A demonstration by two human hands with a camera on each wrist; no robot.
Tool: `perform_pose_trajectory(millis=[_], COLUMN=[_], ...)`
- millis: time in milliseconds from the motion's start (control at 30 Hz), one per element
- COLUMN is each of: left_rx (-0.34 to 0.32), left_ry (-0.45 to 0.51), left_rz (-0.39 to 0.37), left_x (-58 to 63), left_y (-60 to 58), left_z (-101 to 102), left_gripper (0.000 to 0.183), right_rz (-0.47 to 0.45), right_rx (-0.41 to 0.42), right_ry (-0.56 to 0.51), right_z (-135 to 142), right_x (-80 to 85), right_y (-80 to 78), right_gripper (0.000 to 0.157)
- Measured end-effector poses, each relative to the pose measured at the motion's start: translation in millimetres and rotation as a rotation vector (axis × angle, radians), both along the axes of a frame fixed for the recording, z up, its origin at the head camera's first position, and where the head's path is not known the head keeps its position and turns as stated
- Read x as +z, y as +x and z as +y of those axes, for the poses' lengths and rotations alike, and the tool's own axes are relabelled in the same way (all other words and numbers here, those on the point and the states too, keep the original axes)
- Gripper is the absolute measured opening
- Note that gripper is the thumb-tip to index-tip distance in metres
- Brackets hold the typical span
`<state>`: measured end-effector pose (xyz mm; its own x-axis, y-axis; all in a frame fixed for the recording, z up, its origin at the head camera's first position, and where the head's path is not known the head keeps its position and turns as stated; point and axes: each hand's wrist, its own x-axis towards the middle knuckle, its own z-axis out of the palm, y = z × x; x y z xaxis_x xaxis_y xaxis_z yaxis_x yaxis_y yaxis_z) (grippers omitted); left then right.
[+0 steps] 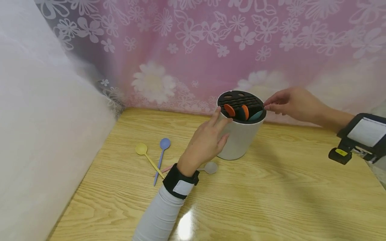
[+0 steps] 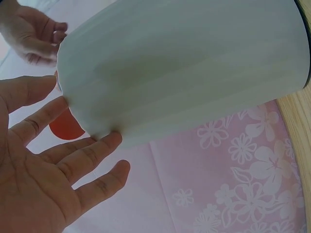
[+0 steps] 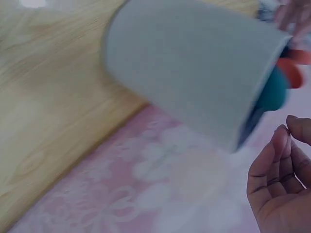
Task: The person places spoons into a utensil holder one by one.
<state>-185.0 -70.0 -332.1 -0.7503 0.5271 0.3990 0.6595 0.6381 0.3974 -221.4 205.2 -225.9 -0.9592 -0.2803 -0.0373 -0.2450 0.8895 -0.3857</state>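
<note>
A white cylindrical utensil holder (image 1: 238, 140) with a black slotted top (image 1: 241, 97) stands upright on the table. Two orange rounded ends (image 1: 229, 110) and a teal one (image 1: 256, 115) stick out of its front openings; the rest of those pieces is hidden inside. My left hand (image 1: 208, 142) rests extended fingers against the near left rim. Beyond the right rim is my right hand (image 1: 297, 103), its thumb and index finger close together beside the teal end. In the right wrist view nothing shows between those fingertips, and the hand (image 3: 282, 179) is apart from the holder.
Left of the holder, a yellow spoon (image 1: 141, 149) lies across a blue spoon (image 1: 165, 144). A pink handle (image 1: 167, 169) and a pale grey spoon (image 1: 210, 167) are partly behind my left arm. A flowered pink curtain (image 1: 187, 67) hangs behind the wooden table (image 1: 271, 194).
</note>
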Motion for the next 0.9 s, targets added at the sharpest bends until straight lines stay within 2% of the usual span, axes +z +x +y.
perform_pose_trajectory(millis=[100, 200, 267, 400, 500, 600, 700, 900], left_rx=[0.002, -0.007, -0.015, -0.03, -0.035, -0.039, -0.053, -0.067], left_ry=[0.001, 0.019, 0.028, 0.045, 0.047, 0.044, 0.047, 0.052], left_rz=[0.007, 0.002, -0.009, -0.047, -0.057, -0.058, -0.068, -0.103], left_x=[-0.6, -0.2, 0.7, 0.5, 0.7, 0.9, 0.3, 0.2], left_y=[-0.6, -1.7, -2.2, -2.9, -4.1, -4.8, -5.0, -4.5], left_z=[-3, -5, -7, -8, -10, -11, -12, -11], left_gripper=[0.042, 0.041, 0.041, 0.044, 0.045, 0.045, 0.046, 0.047], right_rz=[0.042, 0.105, 0.108, 0.023, -0.029, -0.022, 0.021, 0.08], right_rx=[0.004, 0.086, 0.168, 0.319, 0.428, 0.531, 0.63, 0.762], right_ry=[-0.024, -0.063, -0.091, -0.119, -0.134, -0.112, -0.074, 0.091], right_z=[-11, -28, -41, -63, -77, -90, -103, -124], right_x=[7.9, 8.1, 1.6, -23.2, -44.6, -67.4, -90.8, -128.7], right_y=[11.9, 29.8, 42.0, 62.1, 68.6, 69.2, 67.5, 61.7], right_gripper=[0.026, 0.016, 0.01, 0.005, 0.004, 0.004, 0.007, 0.012])
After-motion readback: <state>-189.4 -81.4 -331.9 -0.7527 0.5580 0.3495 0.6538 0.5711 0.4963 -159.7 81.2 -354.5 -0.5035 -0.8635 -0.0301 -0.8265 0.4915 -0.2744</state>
